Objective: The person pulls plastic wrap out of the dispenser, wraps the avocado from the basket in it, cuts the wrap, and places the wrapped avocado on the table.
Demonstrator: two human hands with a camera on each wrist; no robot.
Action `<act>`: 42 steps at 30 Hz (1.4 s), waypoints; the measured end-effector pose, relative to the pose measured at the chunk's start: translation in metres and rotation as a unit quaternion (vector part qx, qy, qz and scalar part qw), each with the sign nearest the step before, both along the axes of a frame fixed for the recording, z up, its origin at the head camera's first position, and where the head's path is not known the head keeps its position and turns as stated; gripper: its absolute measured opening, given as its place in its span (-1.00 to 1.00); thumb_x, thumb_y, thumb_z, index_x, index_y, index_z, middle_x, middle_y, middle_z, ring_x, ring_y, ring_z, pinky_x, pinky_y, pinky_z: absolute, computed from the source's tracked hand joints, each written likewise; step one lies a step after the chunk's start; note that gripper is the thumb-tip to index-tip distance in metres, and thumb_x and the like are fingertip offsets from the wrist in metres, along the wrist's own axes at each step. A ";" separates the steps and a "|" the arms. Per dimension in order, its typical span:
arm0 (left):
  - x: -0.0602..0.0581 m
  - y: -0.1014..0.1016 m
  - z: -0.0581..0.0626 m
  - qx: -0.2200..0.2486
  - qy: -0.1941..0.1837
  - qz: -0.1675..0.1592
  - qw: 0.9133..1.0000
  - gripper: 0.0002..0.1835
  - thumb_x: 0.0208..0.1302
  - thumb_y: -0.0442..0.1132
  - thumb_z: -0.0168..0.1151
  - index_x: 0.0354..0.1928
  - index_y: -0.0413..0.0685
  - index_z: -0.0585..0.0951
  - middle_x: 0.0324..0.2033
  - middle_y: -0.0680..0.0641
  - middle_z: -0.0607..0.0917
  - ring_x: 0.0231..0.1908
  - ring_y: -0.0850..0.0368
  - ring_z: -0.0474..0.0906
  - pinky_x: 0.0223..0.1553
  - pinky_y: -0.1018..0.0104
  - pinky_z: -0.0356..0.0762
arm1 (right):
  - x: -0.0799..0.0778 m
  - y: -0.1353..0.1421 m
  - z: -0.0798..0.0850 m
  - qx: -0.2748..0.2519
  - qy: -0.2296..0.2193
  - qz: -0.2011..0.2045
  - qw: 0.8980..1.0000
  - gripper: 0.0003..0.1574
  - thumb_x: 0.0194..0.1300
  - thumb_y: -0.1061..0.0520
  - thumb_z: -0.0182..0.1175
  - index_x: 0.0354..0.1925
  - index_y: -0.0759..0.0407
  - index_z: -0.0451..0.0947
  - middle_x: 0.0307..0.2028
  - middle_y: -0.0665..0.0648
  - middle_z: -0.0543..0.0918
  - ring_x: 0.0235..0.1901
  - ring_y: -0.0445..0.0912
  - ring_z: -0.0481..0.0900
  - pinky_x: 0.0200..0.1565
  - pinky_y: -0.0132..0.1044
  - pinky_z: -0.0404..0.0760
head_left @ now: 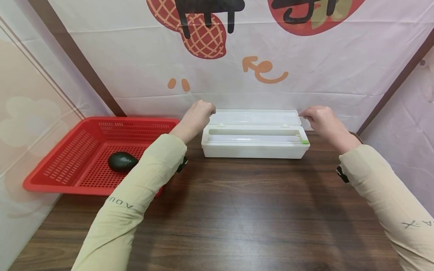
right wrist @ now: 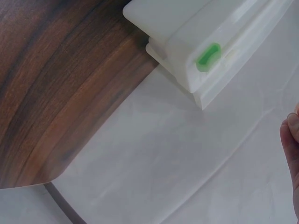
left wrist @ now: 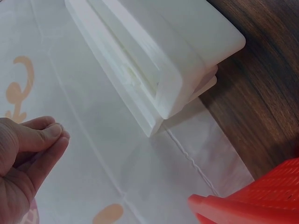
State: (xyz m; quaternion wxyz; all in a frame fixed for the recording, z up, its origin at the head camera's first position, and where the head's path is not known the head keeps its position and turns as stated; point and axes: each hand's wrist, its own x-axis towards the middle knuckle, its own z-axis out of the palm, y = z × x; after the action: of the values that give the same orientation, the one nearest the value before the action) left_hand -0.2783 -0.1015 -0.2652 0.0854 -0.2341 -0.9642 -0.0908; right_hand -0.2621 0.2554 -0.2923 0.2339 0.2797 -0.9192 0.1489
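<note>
Plainly, the left hand (head_left: pixel 200 113) pinches, its thumb and fingertips pressed together, and the right hand (head_left: pixel 322 118) likewise brings thumb and forefinger together at the tips. Whether a thin clear sheet lies between either pair of tips, I cannot tell. Between the two hands, a little nearer the person, sits a long white box (head_left: pixel 254 151), with its white lid (head_left: pixel 254 116) open along the far side. In the head view the fingertips line up with the lid's two ends, yet both wrist views show them apart from it. Below the hands, a pale roll (head_left: pixel 254 138) lies inside the box, and on the side toward the right hand is a green piece (head_left: pixel 305 142). Left of the left hand stands a red basket (head_left: pixel 135 130) holding a dark, oval avocado (head_left: pixel 123 162); the left sleeve (head_left: pixel 125 210) crosses in front of its near side. Under everything, the brown table (head_left: pixel 254 210) spreads toward the person. Beyond both hands hangs a white cloth (head_left: pixel 135 75) printed with red and orange shapes.
</note>
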 end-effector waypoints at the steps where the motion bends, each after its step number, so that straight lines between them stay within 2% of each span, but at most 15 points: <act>1: 0.000 0.000 0.000 0.000 -0.001 0.000 1.000 -0.63 0.11 -0.63 -0.10 -0.14 -0.30 0.62 -0.19 -0.22 0.66 -0.10 -0.08 0.55 -0.02 0.15 0.46 | 0.000 0.000 0.000 -0.001 0.002 0.002 1.000 -0.77 0.10 0.53 0.04 -0.33 0.43 0.60 -0.37 0.34 0.63 -0.30 0.19 0.57 -0.21 0.02 0.52; 9: 0.002 0.000 0.002 -0.003 0.009 -0.003 1.000 -0.64 0.10 -0.63 -0.08 -0.16 -0.30 0.63 -0.22 -0.21 0.67 -0.12 -0.08 0.55 -0.03 0.16 0.47 | -0.001 0.001 0.001 -0.006 0.024 0.016 1.000 -0.78 0.06 0.55 0.06 -0.37 0.42 0.60 -0.41 0.33 0.63 -0.34 0.18 0.57 -0.24 0.01 0.52; 42: 0.004 -0.003 0.008 0.002 0.023 -0.018 1.000 -0.64 0.06 -0.65 -0.08 -0.19 -0.31 0.63 -0.23 -0.23 0.67 -0.14 -0.11 0.55 -0.06 0.15 0.48 | -0.001 0.003 0.008 -0.021 0.053 0.039 0.998 -0.77 0.03 0.57 0.10 -0.38 0.41 0.62 -0.44 0.30 0.63 -0.38 0.15 0.58 -0.31 -0.03 0.53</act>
State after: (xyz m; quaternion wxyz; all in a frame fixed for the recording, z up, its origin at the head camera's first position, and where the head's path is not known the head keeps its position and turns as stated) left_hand -0.2743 -0.1043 -0.2568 0.1067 -0.2536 -0.9573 -0.0885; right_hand -0.2628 0.2580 -0.2844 0.2819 0.3182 -0.8905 0.1623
